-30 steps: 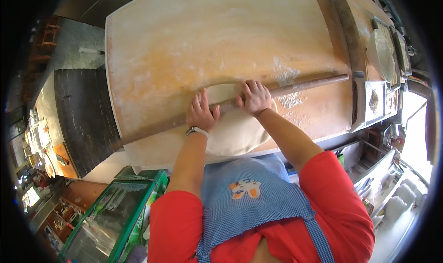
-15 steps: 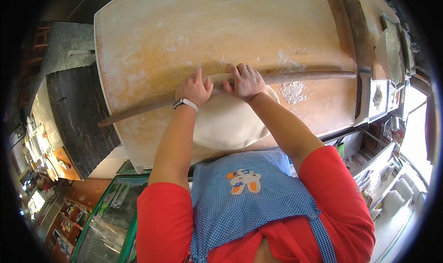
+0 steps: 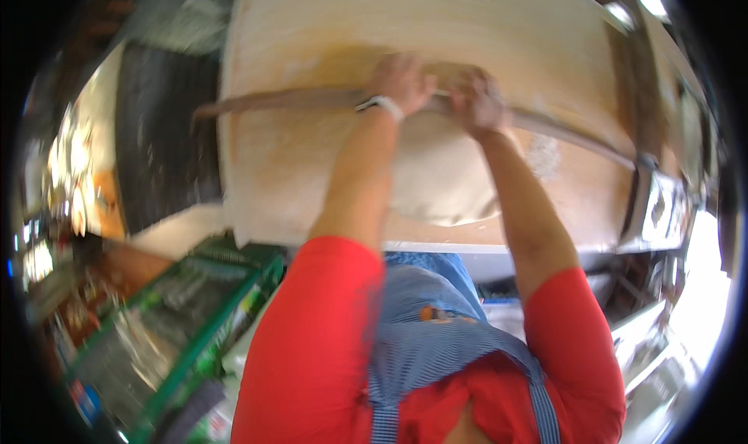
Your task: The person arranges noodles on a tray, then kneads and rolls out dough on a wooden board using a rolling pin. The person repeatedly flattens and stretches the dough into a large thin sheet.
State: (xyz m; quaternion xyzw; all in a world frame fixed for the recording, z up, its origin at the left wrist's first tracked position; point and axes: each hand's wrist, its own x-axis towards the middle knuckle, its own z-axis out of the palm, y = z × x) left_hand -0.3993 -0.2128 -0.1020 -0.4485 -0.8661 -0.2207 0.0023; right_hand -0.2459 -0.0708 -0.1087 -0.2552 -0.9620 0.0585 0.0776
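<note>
Both arms stretch forward over a pale sheet of dough [image 3: 440, 171] on the floured wooden board. A long thin wooden rolling pin [image 3: 296, 100] lies across the dough's far side, and part of the dough seems lapped around it between my hands. My left hand [image 3: 401, 83], below a light wristband, grips the pin left of its middle. Close beside it, my right hand [image 3: 478, 102] grips the pin on the right. Motion blurs the fingers of both hands. The dough's far edge is hidden under the hands and pin.
Loose flour [image 3: 543, 157] lies on the board [image 3: 273, 187] right of the dough. A dark surface [image 3: 167, 132] adjoins the board's left edge, and the pin's left end overhangs it. A green-framed glass case [image 3: 187, 346] stands at the lower left. A wooden ledge borders the right.
Both hands have moved farther away over the board with the rolling pin. The view has shifted, so the board and dough appear farther right. The pin's left end now points more level.
</note>
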